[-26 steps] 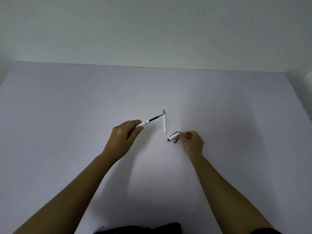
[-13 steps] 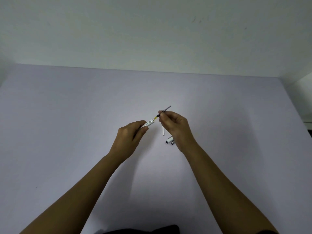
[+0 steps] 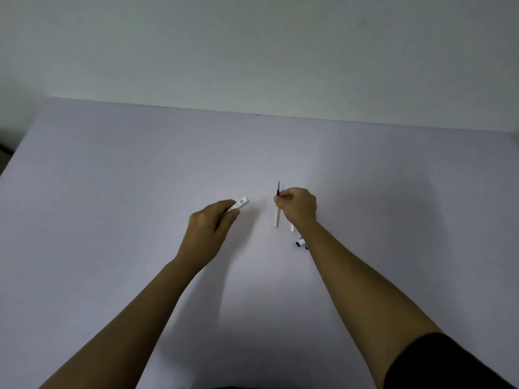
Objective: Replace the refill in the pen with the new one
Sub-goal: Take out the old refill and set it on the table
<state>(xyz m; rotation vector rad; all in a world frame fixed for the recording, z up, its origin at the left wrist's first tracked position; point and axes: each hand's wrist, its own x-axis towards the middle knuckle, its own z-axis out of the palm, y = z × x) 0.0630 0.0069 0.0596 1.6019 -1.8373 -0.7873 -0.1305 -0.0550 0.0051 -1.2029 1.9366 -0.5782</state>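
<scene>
My left hand (image 3: 209,231) grips the white pen barrel (image 3: 241,204), whose open end points up and to the right. My right hand (image 3: 299,206) pinches a thin refill (image 3: 276,217) near its dark tip; the tip points away from me and the white shaft hangs toward me, clear of the barrel. Just the end of a second white refill (image 3: 292,228) shows on the table below my right hand, the rest hidden. The white pen cap (image 3: 300,243) and a small dark part (image 3: 306,247) lie by my right wrist.
Everything sits on a pale lilac table (image 3: 112,192) that runs back to a plain wall. Its left and right edges are in view far from my hands.
My right hand left the cap, took the dark tip sticking out of the barrel and drew that refill out to the right. The barrel in my left hand now shows no refill.
</scene>
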